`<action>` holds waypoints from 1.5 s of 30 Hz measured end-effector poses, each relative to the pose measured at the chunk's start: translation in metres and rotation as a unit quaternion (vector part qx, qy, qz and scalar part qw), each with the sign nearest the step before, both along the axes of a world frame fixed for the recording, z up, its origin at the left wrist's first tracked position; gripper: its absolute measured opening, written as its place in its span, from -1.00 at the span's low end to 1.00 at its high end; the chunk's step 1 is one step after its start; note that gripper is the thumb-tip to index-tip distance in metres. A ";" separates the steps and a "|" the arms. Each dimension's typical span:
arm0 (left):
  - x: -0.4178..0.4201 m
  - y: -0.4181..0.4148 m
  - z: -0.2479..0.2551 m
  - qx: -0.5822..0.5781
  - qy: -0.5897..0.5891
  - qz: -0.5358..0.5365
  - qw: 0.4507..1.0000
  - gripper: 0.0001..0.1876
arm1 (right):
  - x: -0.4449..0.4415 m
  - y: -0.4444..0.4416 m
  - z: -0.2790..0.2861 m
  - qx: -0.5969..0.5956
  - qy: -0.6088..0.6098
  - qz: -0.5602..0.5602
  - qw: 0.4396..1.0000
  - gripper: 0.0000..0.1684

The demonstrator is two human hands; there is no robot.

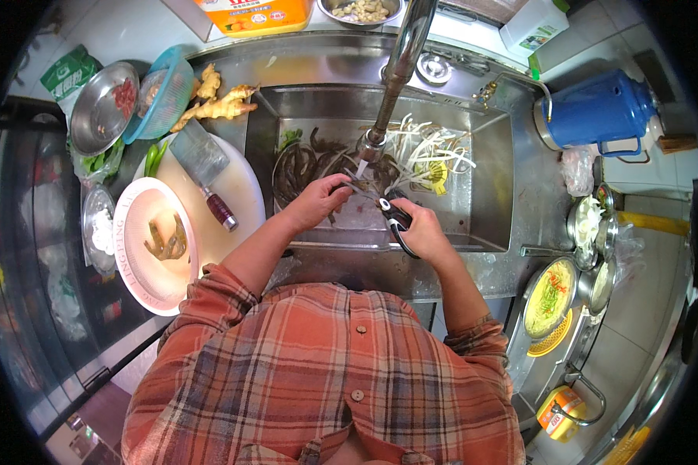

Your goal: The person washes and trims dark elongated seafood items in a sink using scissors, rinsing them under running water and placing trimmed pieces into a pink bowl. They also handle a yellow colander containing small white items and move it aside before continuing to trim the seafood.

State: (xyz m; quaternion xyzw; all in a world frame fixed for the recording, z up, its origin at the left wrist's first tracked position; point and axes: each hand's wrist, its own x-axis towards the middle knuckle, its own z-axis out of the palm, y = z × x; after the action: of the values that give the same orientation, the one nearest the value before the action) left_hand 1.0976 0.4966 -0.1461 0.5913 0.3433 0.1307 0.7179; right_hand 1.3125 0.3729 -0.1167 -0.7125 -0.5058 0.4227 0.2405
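My right hand (423, 231) grips kitchen scissors (394, 222) with black and white handles, their blades pointing toward my left hand. Between the fingertips of my left hand (321, 200) is a small greyish thing, apparently a shrimp, mostly hidden by the fingers and blades. Both hands are over the stainless steel sink (491, 192), just below the faucet (373, 142). Dark raw shrimp (295, 174) lie heaped at the left of the basin. At its right are pale vegetable strips (436, 145) and a yellow sink strainer (438, 177). Several shrimp (168, 238) sit in a pink basket (156, 305).
Left of the sink, a cleaver (200, 154) lies on a round cutting board (247, 174), with ginger (218, 110) behind. A blue colander (177, 96) leans against a metal bowl (96, 116). At right are a blue container (596, 110) and a plate of shredded vegetables (549, 299).
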 end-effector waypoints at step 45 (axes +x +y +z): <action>-0.004 0.013 -0.001 0.100 0.060 -0.014 0.993 -0.75 | 0.037 -0.018 0.006 0.073 -0.098 0.061 0.991 -0.50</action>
State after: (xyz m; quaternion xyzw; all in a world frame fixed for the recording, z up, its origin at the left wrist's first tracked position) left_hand 1.0935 0.5093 -0.1473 0.6716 0.3626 0.1185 0.6352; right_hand 1.3491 0.3544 -0.1103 -0.6985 -0.5991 0.3268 0.2153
